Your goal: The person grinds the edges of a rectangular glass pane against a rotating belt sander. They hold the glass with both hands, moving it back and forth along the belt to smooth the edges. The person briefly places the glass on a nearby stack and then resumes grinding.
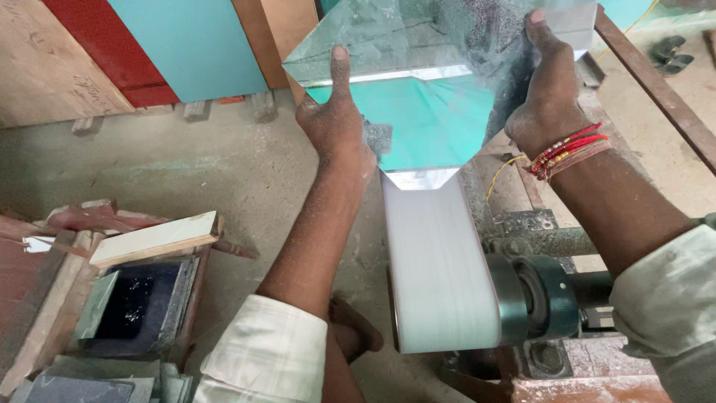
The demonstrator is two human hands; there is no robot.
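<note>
I hold a flat mirror pane point(418, 75) with cut-off corners, tilted on one corner. Its lower corner rests on the white sanding belt point(440, 269) of a belt machine in the middle of the view. My left hand point(335, 123) grips the pane's left edge, thumb pointing up along it. On the right edge sits my right hand point(548, 89), with red thread bands point(570, 149) around its wrist. The mirror reflects teal and grey surfaces.
The belt runs over a dark drum and shaft point(537, 295) at the right. At lower left, a dark water tray point(138, 302) with a cream wooden block point(156, 239) on it stands among stacked glass pieces point(82, 384). Teal and red boards point(179, 45) lean at the back. Dusty concrete floor point(224, 172).
</note>
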